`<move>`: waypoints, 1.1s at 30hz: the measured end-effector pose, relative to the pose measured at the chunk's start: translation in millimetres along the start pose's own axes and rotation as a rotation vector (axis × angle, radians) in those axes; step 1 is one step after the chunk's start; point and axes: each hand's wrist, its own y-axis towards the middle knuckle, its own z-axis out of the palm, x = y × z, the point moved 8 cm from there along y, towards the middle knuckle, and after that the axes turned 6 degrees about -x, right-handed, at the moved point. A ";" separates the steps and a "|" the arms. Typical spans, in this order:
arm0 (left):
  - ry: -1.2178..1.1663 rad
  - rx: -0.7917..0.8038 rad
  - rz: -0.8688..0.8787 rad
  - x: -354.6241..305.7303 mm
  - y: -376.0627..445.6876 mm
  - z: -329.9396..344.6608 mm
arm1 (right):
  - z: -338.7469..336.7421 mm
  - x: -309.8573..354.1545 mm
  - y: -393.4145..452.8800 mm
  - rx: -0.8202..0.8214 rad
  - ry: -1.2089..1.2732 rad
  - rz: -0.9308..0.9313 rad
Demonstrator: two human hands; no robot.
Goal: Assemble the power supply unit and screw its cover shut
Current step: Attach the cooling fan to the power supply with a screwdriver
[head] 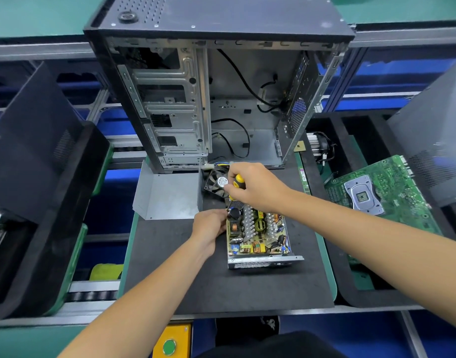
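Note:
The open power supply unit (258, 236) lies on the black mat, its circuit board, heatsinks and coils exposed. My left hand (209, 228) grips its left wall. My right hand (252, 187) grips a yellow and black screwdriver (238, 181) held upright, tip down at the unit's far left corner. A black fan (216, 183) lies just behind the unit, partly hidden by my right hand. The grey metal cover (167, 195) lies open side up to the left of the fan.
An empty computer case (216, 99) stands open at the back of the mat (221, 285). A green motherboard (381, 195) lies in the tray on the right beside a cooler (318, 147). Dark case panels lean at both sides. A yellow box with a green button (169, 346) sits below the mat.

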 end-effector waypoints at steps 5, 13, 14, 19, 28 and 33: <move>0.004 0.007 0.004 0.0 1.2 0.9 | 0.2 -2.3 0.0 0.010 -0.008 0.010; 0.035 0.037 0.021 -0.8 0.5 2.8 | 0.8 0.6 2.0 0.148 -0.139 0.030; 0.040 0.041 0.022 -0.8 0.8 3.3 | -0.3 1.8 3.5 0.166 -0.219 0.028; 0.046 0.047 0.030 -0.5 0.8 3.3 | -5.4 2.9 7.3 0.211 -0.401 0.084; 0.037 0.037 0.036 0.5 1.9 2.7 | 1.2 22.7 -2.5 0.410 -0.302 -0.164; 0.052 0.037 0.034 2.0 4.1 2.2 | -3.1 17.4 -1.5 0.249 -0.496 -0.110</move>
